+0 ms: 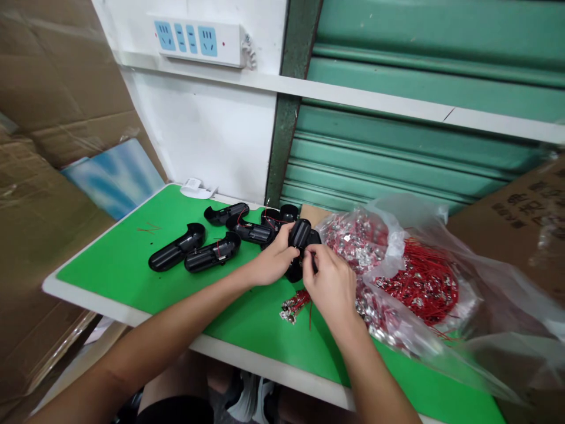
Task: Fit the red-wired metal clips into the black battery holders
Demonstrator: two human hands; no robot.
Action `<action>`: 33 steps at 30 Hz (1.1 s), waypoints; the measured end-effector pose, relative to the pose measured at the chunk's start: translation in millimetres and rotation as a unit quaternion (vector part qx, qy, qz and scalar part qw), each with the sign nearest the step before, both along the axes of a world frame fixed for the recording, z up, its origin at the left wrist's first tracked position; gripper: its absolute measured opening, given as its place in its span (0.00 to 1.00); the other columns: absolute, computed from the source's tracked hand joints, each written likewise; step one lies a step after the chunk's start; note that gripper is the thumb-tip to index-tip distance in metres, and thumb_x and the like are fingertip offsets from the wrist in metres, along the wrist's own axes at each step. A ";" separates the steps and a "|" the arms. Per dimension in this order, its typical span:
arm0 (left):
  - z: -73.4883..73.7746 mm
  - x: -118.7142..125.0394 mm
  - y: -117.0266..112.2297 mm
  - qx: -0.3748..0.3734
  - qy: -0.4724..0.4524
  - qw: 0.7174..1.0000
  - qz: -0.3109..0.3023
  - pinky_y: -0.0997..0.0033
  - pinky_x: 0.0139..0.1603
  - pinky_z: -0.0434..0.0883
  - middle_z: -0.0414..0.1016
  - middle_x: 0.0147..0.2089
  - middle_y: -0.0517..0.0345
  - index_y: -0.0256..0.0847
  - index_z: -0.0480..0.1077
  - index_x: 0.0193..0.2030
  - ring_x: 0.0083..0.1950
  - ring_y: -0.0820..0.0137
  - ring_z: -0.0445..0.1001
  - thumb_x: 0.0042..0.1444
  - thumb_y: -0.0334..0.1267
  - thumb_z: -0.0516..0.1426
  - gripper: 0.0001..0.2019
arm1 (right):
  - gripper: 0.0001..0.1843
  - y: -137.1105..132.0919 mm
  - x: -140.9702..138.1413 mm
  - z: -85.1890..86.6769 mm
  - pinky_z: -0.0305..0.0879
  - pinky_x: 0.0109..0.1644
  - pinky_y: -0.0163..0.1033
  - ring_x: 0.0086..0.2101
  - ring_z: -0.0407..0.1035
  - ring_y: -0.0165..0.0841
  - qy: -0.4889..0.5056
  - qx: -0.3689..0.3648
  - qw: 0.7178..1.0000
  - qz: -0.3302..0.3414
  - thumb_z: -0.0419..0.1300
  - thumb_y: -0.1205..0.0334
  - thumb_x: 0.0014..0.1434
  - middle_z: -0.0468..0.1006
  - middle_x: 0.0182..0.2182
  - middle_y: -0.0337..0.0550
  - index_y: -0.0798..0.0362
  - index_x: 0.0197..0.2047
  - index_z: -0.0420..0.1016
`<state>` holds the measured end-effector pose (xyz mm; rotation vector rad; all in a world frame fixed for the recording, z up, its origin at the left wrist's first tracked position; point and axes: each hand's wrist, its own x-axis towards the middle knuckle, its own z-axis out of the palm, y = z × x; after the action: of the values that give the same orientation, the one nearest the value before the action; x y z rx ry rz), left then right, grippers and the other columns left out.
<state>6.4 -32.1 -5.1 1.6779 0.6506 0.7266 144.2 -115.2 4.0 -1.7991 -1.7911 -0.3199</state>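
Note:
My left hand (279,257) is closed around a black plastic housing (301,233), held upright just above the table. Against its right side, my right hand (329,280) has its fingertips pinched together; whatever they hold is too small or hidden to make out. Several similar black housings lie to the left, among them one plain housing (177,247) and one with a thin red wire (213,253). Below the hands lies a small bunch of red wires with metal contacts (295,306).
An open clear plastic bag (424,335) full of red wires with metal pieces (419,282) covers the right of the green table (128,282). Cardboard boxes (35,235) stand at left and right. A power strip (198,42) is mounted above, beside a green shutter (419,147).

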 end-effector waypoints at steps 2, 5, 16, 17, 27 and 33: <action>1.8 -1.2 0.1 0.012 -0.004 1.000 0.003 0.53 0.73 0.57 0.64 0.63 0.43 0.35 0.48 0.66 0.67 0.58 0.63 0.59 0.35 0.52 0.29 | 0.13 -1.4 -0.4 3.7 0.59 0.34 0.39 0.28 0.71 0.34 0.044 0.007 0.999 0.024 0.52 0.61 0.67 0.80 0.30 0.45 0.54 0.40 0.78; 4.4 -2.3 -0.1 0.018 -0.020 0.999 0.018 0.55 0.69 0.62 0.65 0.58 0.46 0.38 0.50 0.63 0.62 0.60 0.67 0.61 0.37 0.54 0.26 | 0.12 -2.7 3.8 12.3 0.61 0.33 0.38 0.26 0.69 0.33 0.194 -0.003 0.978 0.078 0.55 0.58 0.64 0.77 0.26 0.41 0.53 0.41 0.79; 9.3 -2.7 -5.6 -0.012 -0.072 0.997 -0.027 0.57 0.65 0.65 0.65 0.58 0.46 0.39 0.54 0.59 0.61 0.60 0.67 0.63 0.44 0.56 0.23 | 0.29 8.8 11.3 -0.4 0.76 0.53 0.47 0.54 0.73 0.40 0.395 -0.007 0.906 0.154 0.55 0.61 0.67 0.72 0.60 0.56 0.49 0.70 0.59; 8.6 -2.9 -5.5 -0.015 -0.073 0.997 -0.028 0.57 0.66 0.65 0.65 0.58 0.45 0.39 0.54 0.59 0.61 0.60 0.67 0.63 0.44 0.57 0.23 | 0.29 8.1 10.3 -0.9 0.75 0.55 0.48 0.55 0.73 0.39 0.388 -0.017 0.907 0.165 0.53 0.62 0.68 0.72 0.61 0.56 0.48 0.70 0.58; 14.3 -4.9 -5.5 -0.004 -0.083 0.996 -0.042 0.55 0.74 0.58 0.57 0.71 0.39 0.39 0.44 0.71 0.73 0.57 0.60 0.65 0.41 0.56 0.34 | 0.30 7.4 6.1 -12.3 0.76 0.56 0.50 0.55 0.74 0.41 0.370 -0.014 0.915 0.163 0.51 0.59 0.71 0.70 0.63 0.58 0.49 0.74 0.54; 17.1 -5.1 -8.5 0.040 -0.077 0.996 -0.034 0.55 0.75 0.57 0.57 0.72 0.41 0.39 0.43 0.74 0.70 0.58 0.63 0.66 0.39 0.53 0.34 | 0.32 7.2 -1.2 -24.2 0.65 0.68 0.59 0.64 0.66 0.45 0.333 0.005 0.932 0.141 0.49 0.57 0.74 0.61 0.71 0.56 0.47 0.77 0.47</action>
<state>1.3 -40.6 12.0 1.6887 0.4596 0.8339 143.0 -108.0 -20.2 -1.3758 -1.5028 0.3609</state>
